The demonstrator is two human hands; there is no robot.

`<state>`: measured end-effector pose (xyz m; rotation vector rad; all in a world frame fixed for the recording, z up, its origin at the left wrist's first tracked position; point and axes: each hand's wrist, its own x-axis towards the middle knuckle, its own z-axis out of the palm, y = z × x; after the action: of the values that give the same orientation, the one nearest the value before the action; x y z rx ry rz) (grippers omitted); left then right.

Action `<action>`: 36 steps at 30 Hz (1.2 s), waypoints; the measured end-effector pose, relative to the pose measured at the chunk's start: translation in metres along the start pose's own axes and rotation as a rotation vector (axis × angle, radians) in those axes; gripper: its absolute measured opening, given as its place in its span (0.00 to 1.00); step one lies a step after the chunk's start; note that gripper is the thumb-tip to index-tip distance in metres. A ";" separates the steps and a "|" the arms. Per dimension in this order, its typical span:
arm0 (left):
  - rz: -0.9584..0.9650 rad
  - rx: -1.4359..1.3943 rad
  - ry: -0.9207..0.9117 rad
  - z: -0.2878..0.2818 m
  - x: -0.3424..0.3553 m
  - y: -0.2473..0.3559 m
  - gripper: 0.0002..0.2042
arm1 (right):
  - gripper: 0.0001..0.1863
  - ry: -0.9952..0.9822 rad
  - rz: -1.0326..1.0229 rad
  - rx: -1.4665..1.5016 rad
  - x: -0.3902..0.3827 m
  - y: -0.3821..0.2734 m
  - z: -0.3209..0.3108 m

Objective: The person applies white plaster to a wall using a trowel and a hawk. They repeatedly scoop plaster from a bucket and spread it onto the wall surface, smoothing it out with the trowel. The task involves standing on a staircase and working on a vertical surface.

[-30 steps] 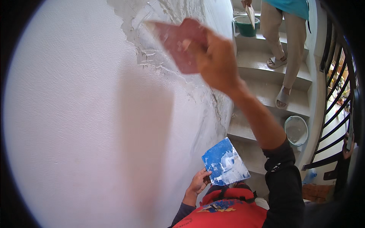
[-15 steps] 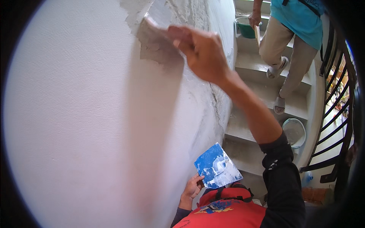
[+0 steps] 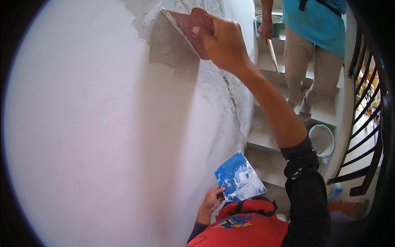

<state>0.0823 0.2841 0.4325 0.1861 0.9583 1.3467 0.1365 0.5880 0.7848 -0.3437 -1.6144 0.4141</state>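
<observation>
We are tilting the trowel (image 3: 185, 29) at upper centre, right hand (image 3: 225, 44) clamped on it, baring more red than moments ago, seemingly changing its working angle to the wall (image 3: 94, 123), left hand (image 3: 212, 199) gripping the blue board (image 3: 227, 174) at lower centre.

Red shirt (image 3: 261, 232), blue-and-yellow print (image 3: 233, 222), 2 dark sleeves (image 3: 307, 201).

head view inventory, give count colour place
wall: one, white and grey, left
spreader: one, maroon, upper centre
board: one, blue and white, lower centre
stairs: several, greyish, right
buckets: two, whitish and green, on stairs
co-worker: one, teal top, on stairs
strip: one, pale, with co-worker
railing: one, black, right edge
unclear objects: two, blue and reddish, lower right
shirt: one, red, bottom centre
left hand: one, bare, holding board
right hand: one, bare, holding spreader
</observation>
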 end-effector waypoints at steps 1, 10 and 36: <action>-0.001 -0.003 0.024 0.000 -0.002 -0.002 0.15 | 0.11 -0.008 -0.010 -0.005 -0.004 -0.006 0.000; -0.045 0.098 -0.022 0.011 -0.001 0.020 0.15 | 0.11 -0.020 -0.228 0.194 -0.072 -0.043 0.003; -0.157 0.060 -0.107 -0.011 0.010 0.025 0.16 | 0.09 0.228 0.121 -0.164 -0.080 0.057 0.003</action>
<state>0.0560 0.2952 0.4363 0.2219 0.9050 1.1534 0.1391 0.6016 0.6881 -0.5941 -1.4116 0.3225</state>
